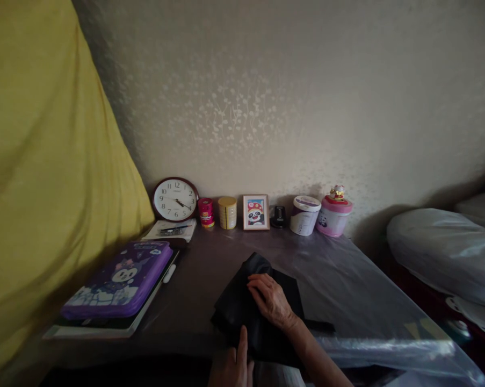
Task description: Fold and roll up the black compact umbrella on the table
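A piece of folded black fabric (236,301) lies in a loose heap near the table's front edge, its far end bunched up. A dark strap-like piece (320,326) sticks out from its right side. Across the top of the cloth lies my right hand (271,301), fingers bent and drawn together on a fold. At the near edge is my left hand (238,365), low in the view, with one digit pointing up along the fabric and the others curled. What lies under the left fingers is hidden.
Left on the plastic-covered table (359,290), a purple case (105,282) rests on books, beside a yellow curtain (57,161). Along the wall stand a clock (175,199), red tin (205,213), yellow can (227,214), framed panda picture (255,213) and tubs (304,217).
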`<action>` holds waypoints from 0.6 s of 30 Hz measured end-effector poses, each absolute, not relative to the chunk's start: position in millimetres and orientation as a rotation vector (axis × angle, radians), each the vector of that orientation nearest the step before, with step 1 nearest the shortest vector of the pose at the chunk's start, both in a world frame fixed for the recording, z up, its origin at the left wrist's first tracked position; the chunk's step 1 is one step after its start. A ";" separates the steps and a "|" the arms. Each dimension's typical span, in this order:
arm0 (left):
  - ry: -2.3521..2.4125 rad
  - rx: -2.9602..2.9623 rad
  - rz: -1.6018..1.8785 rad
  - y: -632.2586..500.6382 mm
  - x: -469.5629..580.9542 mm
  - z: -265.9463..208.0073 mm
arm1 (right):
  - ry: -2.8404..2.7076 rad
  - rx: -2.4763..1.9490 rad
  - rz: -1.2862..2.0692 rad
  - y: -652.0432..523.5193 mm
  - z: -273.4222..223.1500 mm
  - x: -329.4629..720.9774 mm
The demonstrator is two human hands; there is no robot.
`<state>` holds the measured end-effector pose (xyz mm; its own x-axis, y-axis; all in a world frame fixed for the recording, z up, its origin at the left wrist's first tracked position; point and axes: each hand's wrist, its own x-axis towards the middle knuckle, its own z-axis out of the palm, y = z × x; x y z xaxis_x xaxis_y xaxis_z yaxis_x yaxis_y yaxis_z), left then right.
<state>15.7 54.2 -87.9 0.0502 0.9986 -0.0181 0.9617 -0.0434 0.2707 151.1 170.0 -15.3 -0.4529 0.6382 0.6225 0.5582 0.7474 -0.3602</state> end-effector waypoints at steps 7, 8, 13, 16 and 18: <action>2.110 2.132 0.241 51.8 18.8 -87.8 | -2.265 -0.919 0.094 196.1 -27.3 160.7; 2.120 2.124 0.246 51.7 19.2 -87.8 | -2.273 -0.933 0.091 202.7 -28.8 160.8; 2.124 2.112 0.268 52.9 19.3 -86.6 | -2.272 -1.011 0.021 235.2 -33.8 163.1; 2.072 2.031 0.298 54.4 17.1 -83.5 | -2.222 -1.110 -0.040 244.0 -29.8 163.8; 2.016 1.962 0.330 55.1 15.1 -81.2 | -2.170 -1.153 -0.061 239.4 -23.1 161.8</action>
